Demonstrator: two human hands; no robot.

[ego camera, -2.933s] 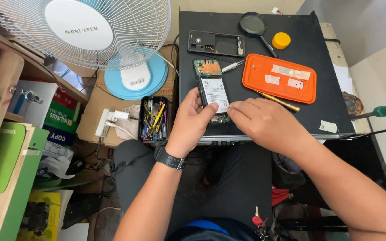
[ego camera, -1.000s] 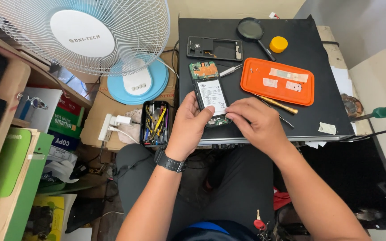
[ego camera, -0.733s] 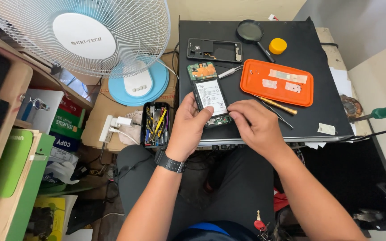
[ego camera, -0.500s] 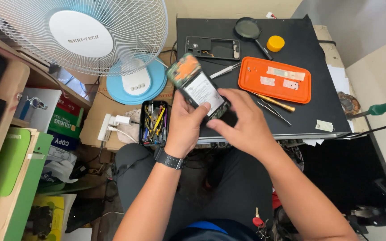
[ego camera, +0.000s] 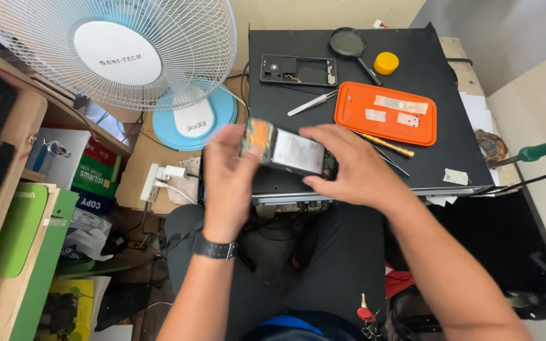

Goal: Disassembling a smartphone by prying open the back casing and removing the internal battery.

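An opened phone (ego camera: 284, 149) with its back off, showing a white battery and an orange-green board, is lifted off the black work surface (ego camera: 443, 82) and turned nearly sideways. My right hand (ego camera: 356, 167) grips its right end. My left hand (ego camera: 230, 180), with a black wristband, is at the phone's left end with fingers spread; it is blurred. The phone's black back frame (ego camera: 298, 69) lies at the far side of the surface. Metal tweezers (ego camera: 311, 103) lie beside an orange tray (ego camera: 385, 112) that holds small strips.
A magnifying glass (ego camera: 349, 44) and a yellow round lid (ego camera: 386, 62) lie at the back. A wooden-handled tool (ego camera: 383, 144) rests below the tray. A standing fan (ego camera: 127, 57) is on the left, shelves with boxes (ego camera: 90, 180) beyond. A green-handled tool (ego camera: 538, 151) pokes in from the right.
The phone lay on the work surface under both hands; it has been lifted toward me and rotated from lengthwise to nearly sideways. The view has shifted slightly.
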